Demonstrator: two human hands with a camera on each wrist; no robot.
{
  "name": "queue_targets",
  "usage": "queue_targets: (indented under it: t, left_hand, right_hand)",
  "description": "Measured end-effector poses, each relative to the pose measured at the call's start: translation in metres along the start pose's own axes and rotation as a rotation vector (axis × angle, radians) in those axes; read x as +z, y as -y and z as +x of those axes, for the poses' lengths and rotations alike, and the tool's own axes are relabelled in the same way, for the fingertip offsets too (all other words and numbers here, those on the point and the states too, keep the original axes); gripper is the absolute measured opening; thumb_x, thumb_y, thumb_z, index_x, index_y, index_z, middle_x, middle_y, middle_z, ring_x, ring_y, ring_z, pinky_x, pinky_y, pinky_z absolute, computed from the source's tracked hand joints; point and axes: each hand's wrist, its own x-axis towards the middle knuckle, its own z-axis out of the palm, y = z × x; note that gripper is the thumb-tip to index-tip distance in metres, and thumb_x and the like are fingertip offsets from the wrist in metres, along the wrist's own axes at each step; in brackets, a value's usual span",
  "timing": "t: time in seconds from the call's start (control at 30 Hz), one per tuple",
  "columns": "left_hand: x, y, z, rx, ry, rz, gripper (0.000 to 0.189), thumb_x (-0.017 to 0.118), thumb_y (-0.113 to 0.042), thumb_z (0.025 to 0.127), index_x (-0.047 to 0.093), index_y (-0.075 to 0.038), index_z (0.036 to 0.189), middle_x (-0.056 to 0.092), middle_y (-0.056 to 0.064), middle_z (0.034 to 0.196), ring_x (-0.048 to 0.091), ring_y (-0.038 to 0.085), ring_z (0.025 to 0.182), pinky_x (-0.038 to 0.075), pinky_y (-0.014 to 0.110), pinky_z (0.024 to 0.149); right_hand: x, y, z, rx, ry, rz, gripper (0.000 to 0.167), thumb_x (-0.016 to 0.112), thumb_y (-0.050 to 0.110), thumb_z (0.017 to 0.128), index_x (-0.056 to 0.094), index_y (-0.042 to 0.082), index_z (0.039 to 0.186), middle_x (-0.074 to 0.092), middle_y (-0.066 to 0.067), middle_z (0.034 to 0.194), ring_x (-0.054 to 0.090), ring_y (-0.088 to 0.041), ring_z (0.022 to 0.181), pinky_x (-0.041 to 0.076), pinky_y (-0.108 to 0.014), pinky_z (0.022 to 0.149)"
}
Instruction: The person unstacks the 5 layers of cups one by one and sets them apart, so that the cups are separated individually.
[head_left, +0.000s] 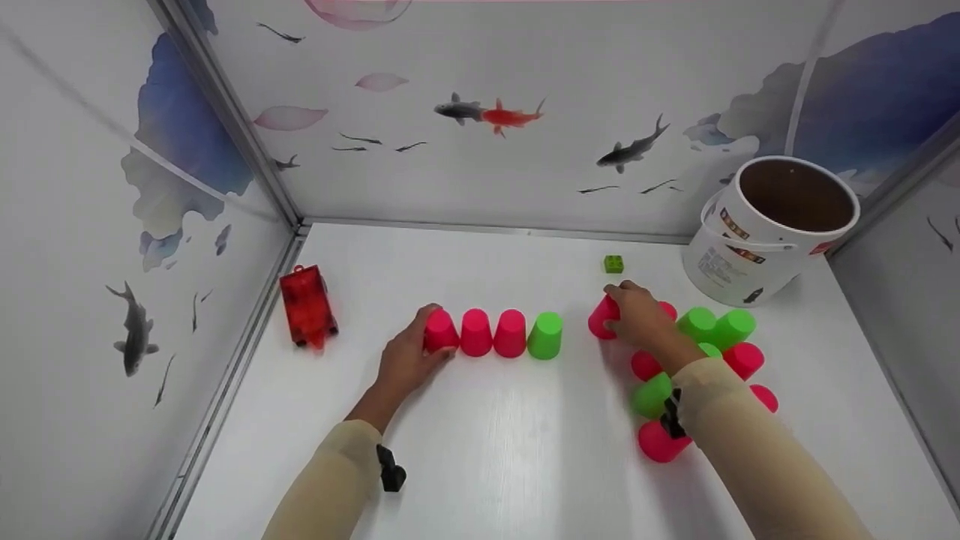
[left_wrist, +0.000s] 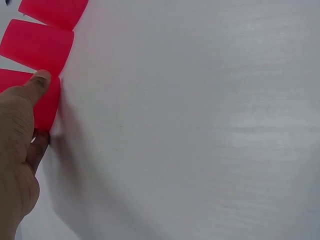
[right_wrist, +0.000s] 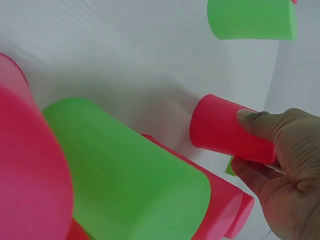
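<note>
A row of upside-down cups stands in the middle of the table: three pink ones, then a green cup (head_left: 545, 336) at the right end. My left hand (head_left: 405, 360) holds the leftmost pink cup (head_left: 441, 330) between thumb and fingers; the left wrist view shows the thumb (left_wrist: 40, 82) on its side. To the right of the row, my right hand (head_left: 643, 319) grips another pink cup (right_wrist: 225, 127), which leans slightly in the head view. Below and behind that hand lie several loose pink and green cups (head_left: 733, 328), some partly hidden by the right forearm.
A white bucket (head_left: 720, 262) stands at the back right corner. In front of the back wall sits a small green block (head_left: 613, 264). A red toy vehicle (head_left: 306, 304) is at the left edge of the table (head_left: 480, 450). Printed walls enclose the left, back and right.
</note>
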Motion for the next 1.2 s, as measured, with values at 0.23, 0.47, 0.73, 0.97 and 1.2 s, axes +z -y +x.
queue_targets:
  t: [0.23,0.47,0.73,0.97,1.2]
  left_hand:
    - [-0.001,-0.004,0.0,-0.055,0.012,-0.003,0.101,0.095,-0.032,0.089,0.032,-0.035,0.167,0.068,0.013,0.152,0.067,0.036,0.14,0.059,0.054,0.115]
    - [0.0,-0.005,-0.001,-0.053,0.014,-0.019,0.089,0.095,-0.031,0.089,0.042,-0.026,0.161,0.068,0.01,0.153,0.065,0.035,0.143,0.058,0.053,0.117]
    - [0.002,-0.002,0.0,-0.022,0.0,-0.018,0.079,0.095,-0.034,0.089,0.05,-0.021,0.154,0.07,0.008,0.148,0.066,0.033,0.14,0.059,0.051,0.116]
    - [0.0,-0.002,0.0,-0.019,-0.01,-0.005,0.076,0.094,-0.035,0.091,0.052,-0.02,0.152,0.072,0.009,0.145,0.068,0.034,0.137,0.059,0.052,0.115]
    - [0.001,-0.003,-0.001,0.011,-0.031,-0.014,0.071,0.093,-0.032,0.091,0.054,-0.017,0.149,0.074,0.01,0.141,0.071,0.033,0.132,0.06,0.051,0.113]
  right_hand:
    - [0.001,0.001,0.0,0.044,0.038,-0.001,0.075,0.074,0.006,0.103,0.039,-0.002,0.168,0.042,-0.034,0.166,0.045,-0.055,0.152,0.055,-0.063,0.116]
    - [-0.002,0.003,-0.004,0.101,0.07,0.014,0.09,0.078,0.011,0.102,0.026,0.009,0.175,0.034,-0.031,0.173,0.039,-0.055,0.158,0.055,-0.064,0.116]
    - [-0.004,0.016,-0.024,-0.14,-0.091,-0.054,0.094,0.078,0.023,0.099,0.026,0.011,0.176,0.033,-0.022,0.176,0.033,-0.05,0.162,0.059,-0.064,0.111]
    - [0.018,0.05,-0.033,-0.303,-0.155,-0.029,0.083,0.08,0.03,0.101,0.04,0.01,0.17,0.046,-0.018,0.17,0.045,-0.043,0.158,0.062,-0.057,0.109]
    - [0.05,0.066,-0.025,-0.189,-0.087,0.037,0.087,0.09,0.029,0.094,0.046,0.011,0.167,0.056,-0.021,0.161,0.06,-0.044,0.146,0.064,-0.053,0.106]
